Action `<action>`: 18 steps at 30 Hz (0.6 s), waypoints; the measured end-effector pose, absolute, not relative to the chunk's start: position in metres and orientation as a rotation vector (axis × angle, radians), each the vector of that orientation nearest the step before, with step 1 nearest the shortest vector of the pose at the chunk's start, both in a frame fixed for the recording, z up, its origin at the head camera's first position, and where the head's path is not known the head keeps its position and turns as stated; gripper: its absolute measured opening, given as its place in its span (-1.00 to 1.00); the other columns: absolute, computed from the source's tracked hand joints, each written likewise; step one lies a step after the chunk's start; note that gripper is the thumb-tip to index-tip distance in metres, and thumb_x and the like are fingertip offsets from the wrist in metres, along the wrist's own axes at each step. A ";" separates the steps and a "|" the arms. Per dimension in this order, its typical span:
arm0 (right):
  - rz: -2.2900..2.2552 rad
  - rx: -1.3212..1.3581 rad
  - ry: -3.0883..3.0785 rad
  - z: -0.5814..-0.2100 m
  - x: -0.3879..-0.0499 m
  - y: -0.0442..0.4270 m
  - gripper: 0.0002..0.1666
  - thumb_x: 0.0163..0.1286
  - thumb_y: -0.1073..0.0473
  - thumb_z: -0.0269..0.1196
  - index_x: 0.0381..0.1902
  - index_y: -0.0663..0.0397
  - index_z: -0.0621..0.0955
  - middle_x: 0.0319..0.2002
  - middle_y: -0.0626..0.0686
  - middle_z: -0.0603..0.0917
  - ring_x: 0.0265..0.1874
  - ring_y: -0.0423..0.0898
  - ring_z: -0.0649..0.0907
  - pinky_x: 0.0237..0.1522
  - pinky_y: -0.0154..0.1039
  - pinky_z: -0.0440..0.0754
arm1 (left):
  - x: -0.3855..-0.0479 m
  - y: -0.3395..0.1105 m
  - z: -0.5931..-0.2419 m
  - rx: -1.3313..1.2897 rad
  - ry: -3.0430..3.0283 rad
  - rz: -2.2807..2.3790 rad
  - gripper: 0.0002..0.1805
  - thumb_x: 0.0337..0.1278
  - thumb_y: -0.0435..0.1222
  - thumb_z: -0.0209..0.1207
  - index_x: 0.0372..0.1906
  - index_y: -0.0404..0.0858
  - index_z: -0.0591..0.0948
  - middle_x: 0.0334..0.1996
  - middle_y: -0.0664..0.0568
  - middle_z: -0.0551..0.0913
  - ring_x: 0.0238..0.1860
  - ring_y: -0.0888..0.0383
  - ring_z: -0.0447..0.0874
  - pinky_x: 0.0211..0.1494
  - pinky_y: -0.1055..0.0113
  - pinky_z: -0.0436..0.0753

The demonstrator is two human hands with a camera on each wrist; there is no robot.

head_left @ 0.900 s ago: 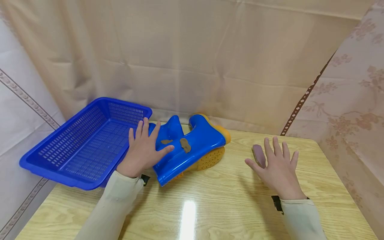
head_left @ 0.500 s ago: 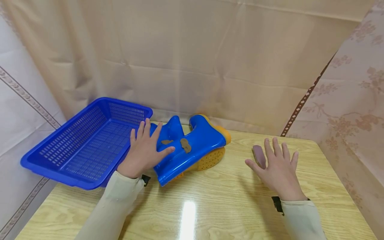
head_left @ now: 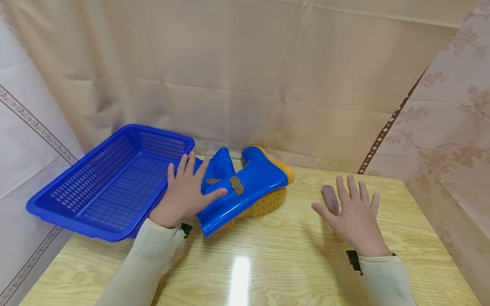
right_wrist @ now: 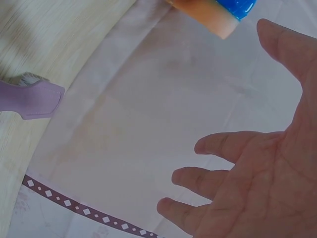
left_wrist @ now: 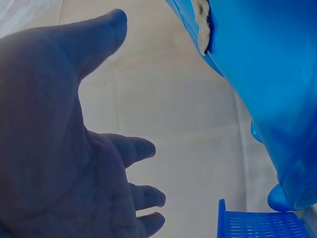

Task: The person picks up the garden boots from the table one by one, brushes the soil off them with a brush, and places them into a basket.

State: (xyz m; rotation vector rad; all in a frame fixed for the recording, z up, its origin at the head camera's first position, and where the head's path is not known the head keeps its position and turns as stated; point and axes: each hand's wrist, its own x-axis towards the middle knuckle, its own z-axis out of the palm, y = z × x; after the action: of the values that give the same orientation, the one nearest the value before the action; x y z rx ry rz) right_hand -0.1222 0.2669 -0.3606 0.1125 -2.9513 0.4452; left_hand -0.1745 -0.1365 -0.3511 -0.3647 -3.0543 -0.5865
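A pair of blue rain boots lies on its side on the table, one boot (head_left: 264, 172) partly over the other boot (head_left: 223, 163), whose orange-yellow patterned sole (head_left: 269, 203) shows beneath. Brown muddy-looking patches (head_left: 237, 185) mark the blue shafts. My left hand (head_left: 181, 195) is spread above the shaft ends, holding nothing; a gap separates it from the boots in the left wrist view. Fingers splayed, my right hand (head_left: 356, 216) hovers near a purple brush (head_left: 331, 199), also holding nothing. The right wrist view shows pale bristles under that brush (right_wrist: 39, 99); my hand partly hides its near end in the head view.
A blue perforated plastic basket (head_left: 95, 233) stands at the left, close beside the boots. Behind the wood-grain table (head_left: 291, 259) hangs a beige curtain (head_left: 237, 85). Flowered cloth (head_left: 451, 153) borders the right side, and white cloth (head_left: 27, 140) the left.
My left hand has shifted slightly right over the boots. The right hand has barely moved, and the boots, brush and basket stay in place.
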 end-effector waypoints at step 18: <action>0.482 0.110 -2.935 -0.354 -0.118 0.269 0.27 0.42 -0.54 0.10 0.66 0.22 -0.04 0.62 0.42 -0.19 0.55 0.53 -0.15 0.37 0.57 -0.47 | -0.179 -0.136 -0.347 -0.482 -2.993 -0.562 0.09 0.29 0.35 0.15 0.69 -0.11 0.01 0.66 -0.26 -0.33 0.65 -0.25 -0.45 0.55 -0.38 -0.37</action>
State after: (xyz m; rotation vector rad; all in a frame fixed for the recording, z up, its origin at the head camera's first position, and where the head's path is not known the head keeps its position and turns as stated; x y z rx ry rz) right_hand -0.1180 0.2688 -0.3536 0.1097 -2.9347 0.4815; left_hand -0.1795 -0.1356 -0.3474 -0.4820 -2.9928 -0.5618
